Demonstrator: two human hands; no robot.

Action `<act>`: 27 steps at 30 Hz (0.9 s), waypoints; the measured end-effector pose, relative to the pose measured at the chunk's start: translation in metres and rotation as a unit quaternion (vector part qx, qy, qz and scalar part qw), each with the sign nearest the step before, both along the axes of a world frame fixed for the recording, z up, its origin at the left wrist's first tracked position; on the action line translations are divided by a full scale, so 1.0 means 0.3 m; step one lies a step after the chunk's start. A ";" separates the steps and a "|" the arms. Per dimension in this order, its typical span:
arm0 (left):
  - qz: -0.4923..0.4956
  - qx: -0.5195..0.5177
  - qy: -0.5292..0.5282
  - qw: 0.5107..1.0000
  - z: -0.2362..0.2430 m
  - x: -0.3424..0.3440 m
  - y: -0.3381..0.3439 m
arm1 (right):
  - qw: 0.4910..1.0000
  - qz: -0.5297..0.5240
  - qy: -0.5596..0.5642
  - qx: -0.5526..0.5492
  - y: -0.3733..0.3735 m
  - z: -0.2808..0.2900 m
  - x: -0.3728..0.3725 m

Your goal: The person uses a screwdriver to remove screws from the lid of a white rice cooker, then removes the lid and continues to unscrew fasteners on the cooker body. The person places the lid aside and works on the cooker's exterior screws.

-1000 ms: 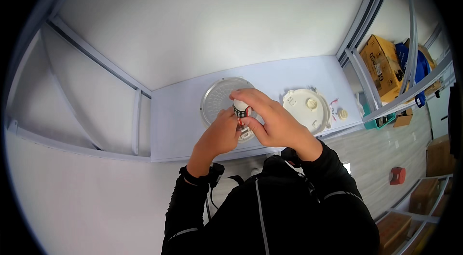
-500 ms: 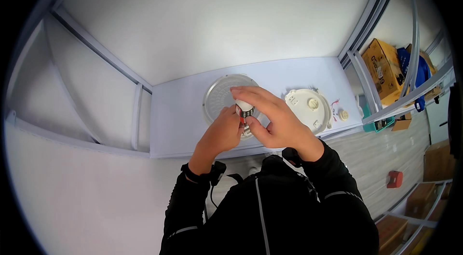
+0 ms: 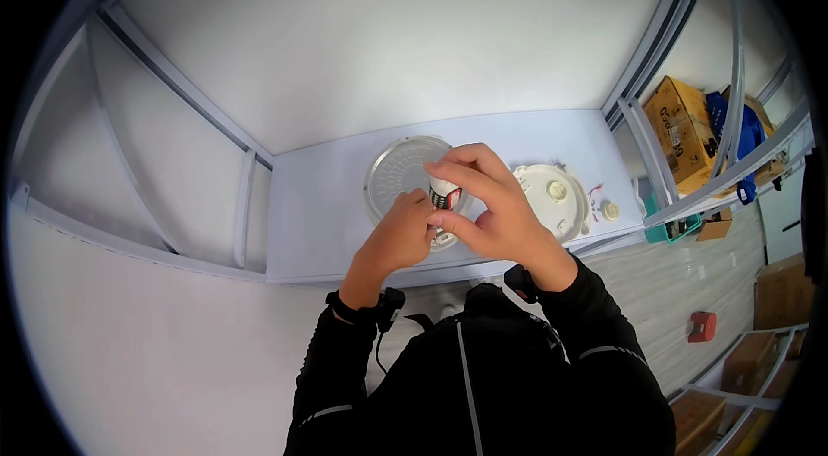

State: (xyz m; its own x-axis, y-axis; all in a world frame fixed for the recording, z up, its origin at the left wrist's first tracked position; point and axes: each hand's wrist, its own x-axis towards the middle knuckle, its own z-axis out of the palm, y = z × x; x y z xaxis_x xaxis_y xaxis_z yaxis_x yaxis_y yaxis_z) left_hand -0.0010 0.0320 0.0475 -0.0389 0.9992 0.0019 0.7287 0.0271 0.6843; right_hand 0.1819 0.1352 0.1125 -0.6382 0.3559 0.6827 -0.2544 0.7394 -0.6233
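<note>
Above the round clear dish [image 3: 390,171], near its right side, I have a small white cylindrical thing [image 3: 444,190] with a rounded top and a black-and-red printed band. My right hand [image 3: 500,210] curves round it, the thumb on the near side and the fingers over the top. Pressed against its lower left side is my left hand [image 3: 399,232], its fingers closed. What the left fingertips grip is mostly hidden. Just below the hands, a pale fitting [image 3: 442,240] shows at the dish's near edge.
Right of my hands lies a round cream base plate [image 3: 539,184] with a socket [image 3: 557,190] in its middle. Red wires [image 3: 595,195] and a small cream ring [image 3: 611,210] lie beside it. Metal frame posts [image 3: 647,42] border the table. Cartons [image 3: 679,132] stand farther right.
The cylindrical thing has tilted and shifted slightly to the right. My right hand's fingers have bent more and arched higher around it. The left hand stays nearly in place.
</note>
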 end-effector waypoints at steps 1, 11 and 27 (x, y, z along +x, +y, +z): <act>0.006 -0.020 0.004 1.000 0.013 0.009 0.003 | 1.000 -0.003 -0.011 -0.003 0.003 -0.004 0.005; 0.017 0.047 0.053 0.997 -0.101 -0.003 0.006 | 0.999 0.012 0.032 0.012 -0.011 0.001 0.003; 0.023 0.020 0.079 0.996 -0.043 0.025 0.001 | 0.999 -0.030 0.003 -0.023 -0.006 -0.013 0.019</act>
State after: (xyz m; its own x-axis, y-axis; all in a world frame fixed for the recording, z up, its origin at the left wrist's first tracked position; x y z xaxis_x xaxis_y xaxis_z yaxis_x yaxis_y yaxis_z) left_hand 0.0066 0.0322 0.0345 -0.0813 0.9953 0.0518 0.8259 0.0382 0.5625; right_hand 0.1876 0.1335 0.1085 -0.6099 0.4243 0.6693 -0.2144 0.7248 -0.6548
